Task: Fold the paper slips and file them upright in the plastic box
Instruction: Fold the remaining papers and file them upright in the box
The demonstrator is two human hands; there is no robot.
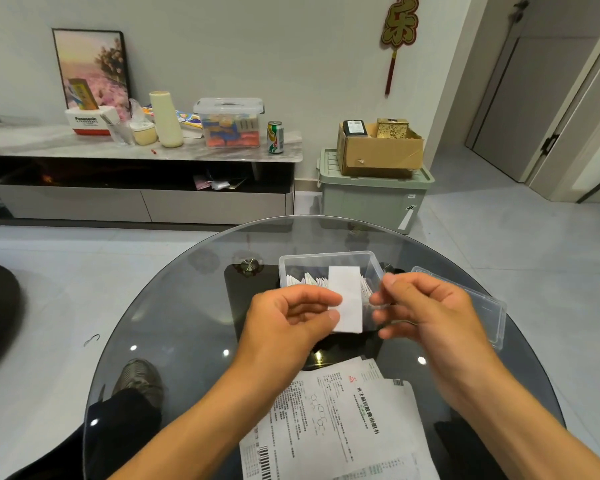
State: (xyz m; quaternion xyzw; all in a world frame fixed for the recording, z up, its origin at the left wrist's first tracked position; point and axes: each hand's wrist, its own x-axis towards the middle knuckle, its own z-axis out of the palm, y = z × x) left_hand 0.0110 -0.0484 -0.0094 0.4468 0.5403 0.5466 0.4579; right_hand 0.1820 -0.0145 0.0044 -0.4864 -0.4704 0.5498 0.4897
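Folded paper slip (347, 299): pinched at its left edge by the left hand (288, 317), held above the plastic box (329, 271) on the glass desk (160, 327). Right hand (426, 310): fingers loosely curled beside it, nothing gripped. Judged light, limp, easily creased; best taken by the edges. Unfolded sheets (340, 420) are lying nearer.
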